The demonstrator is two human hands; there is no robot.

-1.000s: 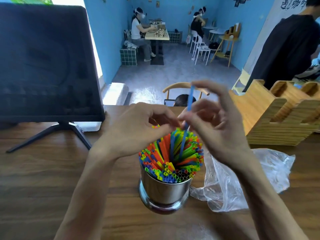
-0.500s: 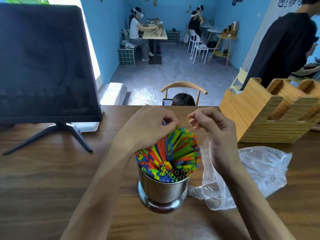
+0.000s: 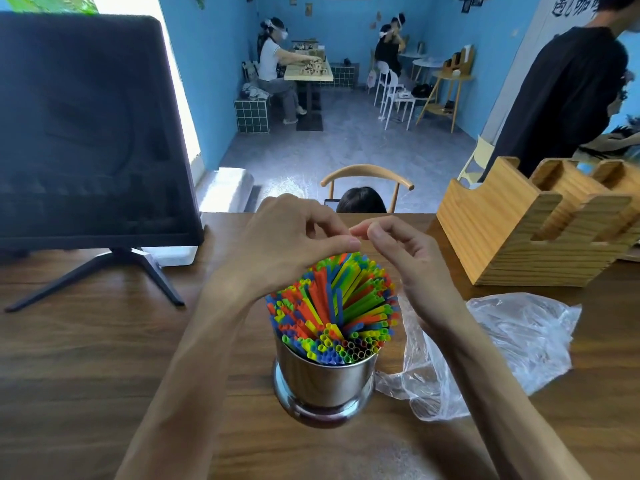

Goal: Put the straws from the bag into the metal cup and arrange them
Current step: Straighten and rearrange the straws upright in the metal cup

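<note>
Both forearms reaching in from the bottom edge, converging over the metal cup at table centre. Left hand arched above the far rim of the cup, wrist bent, knuckles up, fingers curled with thumb and forefinger tips pressed together right at the top ends of the straws; whether a straw end sits inside that pinch, cannot tell. Right hand poised just beside it, palm turned inward, fingers loosely curled and holding nothing, forefinger tip nearly meeting the left thumb. Straws packed upright and fanned in the cup: orange, green, yellow, blue, open ends facing the camera. Clear plastic bag crumpled flat on the wooden table, just right of the cup, partly behind the right wrist. Wooden organiser at far right, dark monitor on its stand at far left.
</note>
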